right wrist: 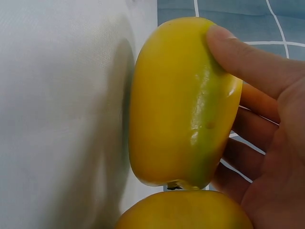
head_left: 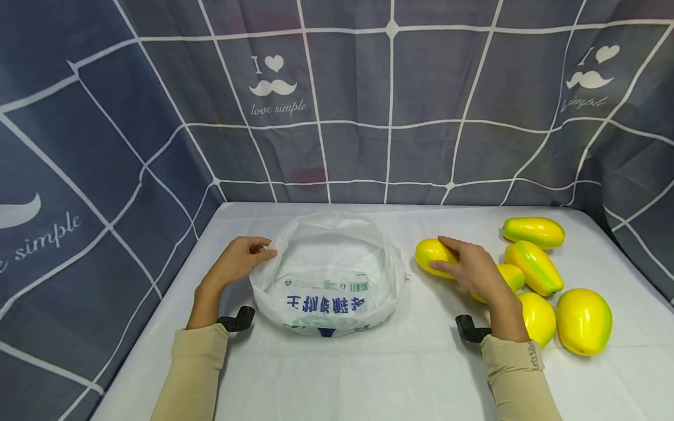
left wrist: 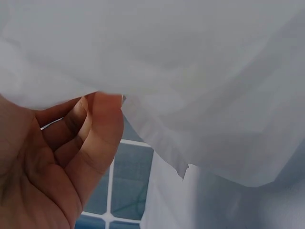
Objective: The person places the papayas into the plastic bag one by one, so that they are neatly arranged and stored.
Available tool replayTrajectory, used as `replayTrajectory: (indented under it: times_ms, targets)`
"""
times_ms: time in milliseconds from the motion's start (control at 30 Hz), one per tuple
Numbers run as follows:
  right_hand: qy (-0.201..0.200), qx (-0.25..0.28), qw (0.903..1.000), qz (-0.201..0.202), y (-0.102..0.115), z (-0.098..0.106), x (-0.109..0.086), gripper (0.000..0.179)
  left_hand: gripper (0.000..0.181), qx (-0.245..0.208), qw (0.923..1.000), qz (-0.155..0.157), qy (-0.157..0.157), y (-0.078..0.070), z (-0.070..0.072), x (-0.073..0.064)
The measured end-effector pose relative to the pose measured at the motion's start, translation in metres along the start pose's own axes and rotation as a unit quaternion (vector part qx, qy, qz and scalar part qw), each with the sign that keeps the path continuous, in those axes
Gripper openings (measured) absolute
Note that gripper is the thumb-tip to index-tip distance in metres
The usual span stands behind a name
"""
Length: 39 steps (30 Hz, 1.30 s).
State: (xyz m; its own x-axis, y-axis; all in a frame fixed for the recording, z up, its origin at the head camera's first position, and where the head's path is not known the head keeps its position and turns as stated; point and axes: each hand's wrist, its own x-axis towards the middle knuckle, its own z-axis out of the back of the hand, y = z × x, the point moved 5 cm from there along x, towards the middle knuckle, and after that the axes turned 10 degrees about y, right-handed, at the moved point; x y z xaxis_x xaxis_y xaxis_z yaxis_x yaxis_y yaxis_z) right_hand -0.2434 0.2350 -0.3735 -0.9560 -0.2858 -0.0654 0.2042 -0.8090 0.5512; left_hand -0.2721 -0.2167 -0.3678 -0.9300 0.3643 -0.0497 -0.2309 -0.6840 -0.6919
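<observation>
A white, translucent plastic bag (head_left: 326, 321) with blue printed characters and a barcode sits mouth-up on the table, its rim spread wide. On its left side, my left hand (head_left: 241, 257) pinches the rim; the left wrist view shows thumb and finger at the thin film (left wrist: 190, 119). To the right of the bag, my right hand (head_left: 474, 266) grips a glossy yellow-green papaya (head_left: 433, 257), thumb on the near side. The right wrist view shows this papaya (right wrist: 181, 105) close up, fingers behind it, partly hidden. Another papaya (right wrist: 186, 212) appears just below it there.
Several more papayas lie at the table's right, among them one at the back (head_left: 534, 233) and a rounder one in front (head_left: 584, 321); my right forearm partly covers some. A white cloth (head_left: 342, 380) covers the table. Dark checked curtains (head_left: 347, 152) hang behind and at the sides.
</observation>
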Motion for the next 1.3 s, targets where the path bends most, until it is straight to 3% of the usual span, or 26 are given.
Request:
replayTrajectory:
  times_ms: [733,1067,1300]
  targets:
    - [-0.048,0.012,0.9984,0.027,0.010,0.008,-0.005,0.068,0.032,0.000,1.0000,0.003,0.000,0.000,0.001,-0.001]
    - [-0.104,0.020,0.9915,0.076,0.029,0.017,-0.010,0.066,0.032,0.000,1.0000,0.003,-0.002,0.000,0.001,-0.001]
    - [-0.105,0.030,0.9887,0.103,0.048,0.020,-0.014,0.065,0.031,-0.001,1.0000,0.000,-0.002,-0.001,0.002,-0.001]
